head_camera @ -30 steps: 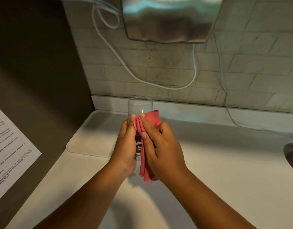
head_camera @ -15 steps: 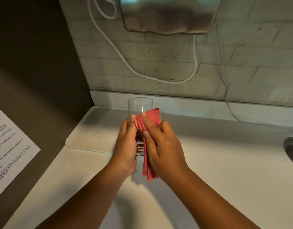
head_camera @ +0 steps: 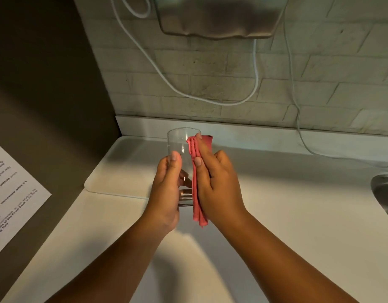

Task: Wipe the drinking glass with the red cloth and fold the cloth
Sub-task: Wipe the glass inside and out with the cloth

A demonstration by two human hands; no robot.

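A clear drinking glass [head_camera: 177, 143] is held upright above the white counter. My left hand [head_camera: 166, 189] grips its left side, fingers curled round the lower wall. My right hand [head_camera: 217, 184] presses a folded red cloth [head_camera: 196, 193] against the glass's right side, with its fingers wrapped over the cloth. The cloth's top sticks up by the rim and its tail hangs below the glass's base.
A white tray [head_camera: 114, 171] lies on the white counter [head_camera: 298, 215] behind my left hand. A steel sink edge [head_camera: 385, 193] is at the right. A printed sheet [head_camera: 11, 193] hangs on the left wall. White cables [head_camera: 256, 79] droop over the tiled wall below a metal appliance [head_camera: 219, 18].
The cloth has shifted toward the glass's right side, so more of the clear wall shows between my hands. My left hand sits a little lower on the glass.
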